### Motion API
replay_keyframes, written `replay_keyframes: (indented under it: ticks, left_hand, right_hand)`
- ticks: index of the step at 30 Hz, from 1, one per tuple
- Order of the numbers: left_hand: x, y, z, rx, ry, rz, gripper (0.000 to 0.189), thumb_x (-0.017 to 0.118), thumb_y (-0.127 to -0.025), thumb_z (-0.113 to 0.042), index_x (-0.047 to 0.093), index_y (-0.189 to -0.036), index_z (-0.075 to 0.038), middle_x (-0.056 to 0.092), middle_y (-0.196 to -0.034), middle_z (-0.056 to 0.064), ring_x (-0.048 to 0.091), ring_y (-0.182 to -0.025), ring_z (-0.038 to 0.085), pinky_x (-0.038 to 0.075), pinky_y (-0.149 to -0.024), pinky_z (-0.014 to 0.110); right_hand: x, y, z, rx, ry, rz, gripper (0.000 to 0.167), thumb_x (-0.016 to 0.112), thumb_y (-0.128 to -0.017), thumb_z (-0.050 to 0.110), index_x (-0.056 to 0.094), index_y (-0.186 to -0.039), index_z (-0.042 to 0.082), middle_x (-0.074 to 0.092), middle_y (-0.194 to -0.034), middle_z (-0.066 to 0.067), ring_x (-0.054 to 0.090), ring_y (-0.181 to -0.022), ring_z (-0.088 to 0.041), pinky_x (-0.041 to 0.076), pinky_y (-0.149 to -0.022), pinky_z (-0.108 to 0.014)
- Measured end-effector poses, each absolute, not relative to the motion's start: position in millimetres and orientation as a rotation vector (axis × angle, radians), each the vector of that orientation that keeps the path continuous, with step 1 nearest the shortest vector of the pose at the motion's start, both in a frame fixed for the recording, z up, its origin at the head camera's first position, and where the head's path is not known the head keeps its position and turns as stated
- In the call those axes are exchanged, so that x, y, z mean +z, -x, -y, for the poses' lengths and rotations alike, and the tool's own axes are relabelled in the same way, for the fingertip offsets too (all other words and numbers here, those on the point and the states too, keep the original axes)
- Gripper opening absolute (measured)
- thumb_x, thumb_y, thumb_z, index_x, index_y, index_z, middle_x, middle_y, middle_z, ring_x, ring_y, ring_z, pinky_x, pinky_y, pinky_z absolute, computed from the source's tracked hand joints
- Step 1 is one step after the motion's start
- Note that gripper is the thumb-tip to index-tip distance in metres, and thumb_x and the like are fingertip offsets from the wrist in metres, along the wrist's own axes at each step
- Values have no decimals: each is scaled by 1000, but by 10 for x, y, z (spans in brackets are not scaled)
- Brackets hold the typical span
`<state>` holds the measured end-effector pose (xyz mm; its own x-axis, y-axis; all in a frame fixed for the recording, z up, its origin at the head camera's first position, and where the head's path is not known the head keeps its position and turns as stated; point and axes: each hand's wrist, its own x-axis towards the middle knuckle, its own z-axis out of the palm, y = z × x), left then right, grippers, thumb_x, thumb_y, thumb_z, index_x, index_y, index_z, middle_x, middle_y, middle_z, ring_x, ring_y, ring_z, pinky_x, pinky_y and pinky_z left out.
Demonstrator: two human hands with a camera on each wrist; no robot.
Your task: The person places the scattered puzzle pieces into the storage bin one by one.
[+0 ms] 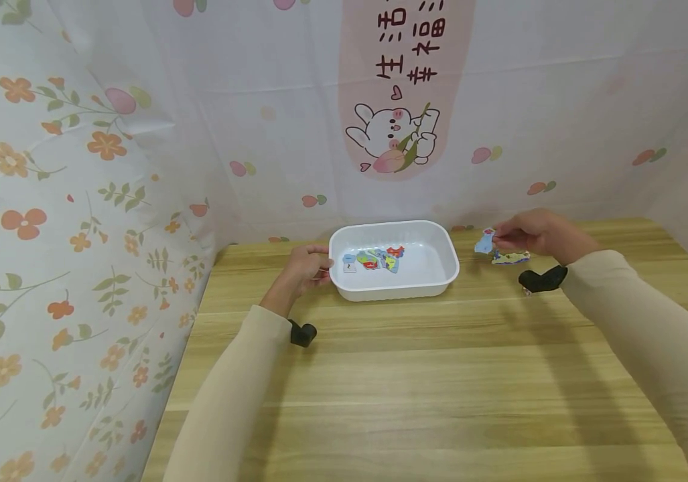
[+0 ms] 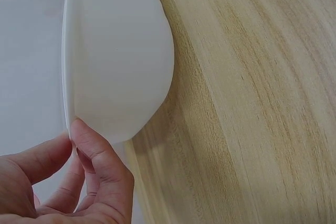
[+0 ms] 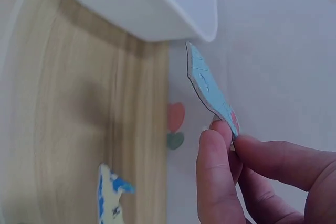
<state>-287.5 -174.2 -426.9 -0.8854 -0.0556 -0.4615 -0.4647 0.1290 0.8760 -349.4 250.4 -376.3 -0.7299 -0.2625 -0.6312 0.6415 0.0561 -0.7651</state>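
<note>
A white plastic tray stands near the back of the table with several colourful flat puzzle pieces lying in its left half. My left hand pinches the tray's left rim between thumb and fingers. To the right of the tray, my right hand pinches one end of a light-blue puzzle piece and holds it up above the table. Beneath this hand lies a yellow and blue puzzle piece, which also shows in the right wrist view.
The wooden table meets a patterned cloth at the back, and another flowered cloth hangs on the left. A small piece lies by the right wrist's black strap, mostly hidden by it.
</note>
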Motion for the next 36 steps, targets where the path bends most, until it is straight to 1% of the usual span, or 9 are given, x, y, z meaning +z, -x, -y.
replay_keyframes:
  ticks: [8, 14, 20, 24, 28, 32, 36]
  left_hand:
    - [-4271, 2873, 1743, 1832, 491, -2092, 36, 59, -94, -3, 58, -130, -7, 60, -83, 9, 58, -65, 15, 52, -64, 24]
    - [-4264, 2869, 1745, 1829, 497, -2091, 36, 59, -94, -4, 58, -130, -7, 60, -82, 8, 58, -67, 16, 52, -62, 23]
    - [-4245, 2863, 1741, 1828, 502, -2088, 35, 59, -94, -4, 58, -129, -7, 61, -83, 8, 59, -70, 18, 53, -68, 26]
    - [-4237, 2862, 1734, 1833, 493, -2077, 37, 59, -94, -3, 57, -130, -6, 61, -89, 12, 58, -70, 17, 53, -73, 29]
    - [-4236, 2864, 1732, 1831, 493, -2077, 37, 59, -94, -4, 57, -131, -6, 61, -93, 14, 58, -70, 18, 53, -72, 28]
    - [-4238, 2863, 1736, 1833, 503, -2078, 37, 59, -94, -3, 57, -130, -7, 61, -91, 14, 58, -68, 17, 53, -71, 27]
    - [-4240, 2864, 1743, 1832, 505, -2078, 37, 60, -93, -3, 57, -130, -7, 61, -89, 12, 58, -68, 17, 54, -72, 28]
  right_hand:
    - [-3729, 3522, -2307, -1777, -361, -1652, 28, 46, -98, -3, 66, -80, 2, 66, -79, -8, 69, -75, -16, 56, -82, -25]
    - [-3752, 3524, -2132, -1817, -384, -1659, 24, 47, -97, -6, 65, -81, 0, 67, -79, -9, 70, -75, -18, 56, -84, -28]
    - [-3774, 3529, -1916, -1839, -407, -1718, 19, 51, -95, -8, 65, -83, -1, 68, -77, -11, 71, -72, -18, 57, -81, -28]
    - [-3784, 3531, -1779, -1823, -390, -1752, 19, 51, -94, -9, 64, -83, -1, 69, -72, -11, 71, -67, -18, 58, -75, -27]
    - [-3804, 3540, -1650, -1789, -387, -1802, 15, 51, -93, -9, 63, -88, -3, 69, -70, -11, 70, -65, -17, 58, -72, -26]
    - [-3840, 3550, -1528, -1759, -393, -1881, 10, 53, -92, -9, 63, -94, -5, 68, -70, -10, 70, -64, -17, 58, -70, -26]
    - [-3881, 3552, -1414, -1759, -395, -1928, 10, 55, -91, -9, 63, -97, -7, 68, -70, -10, 70, -63, -17, 58, -69, -26]
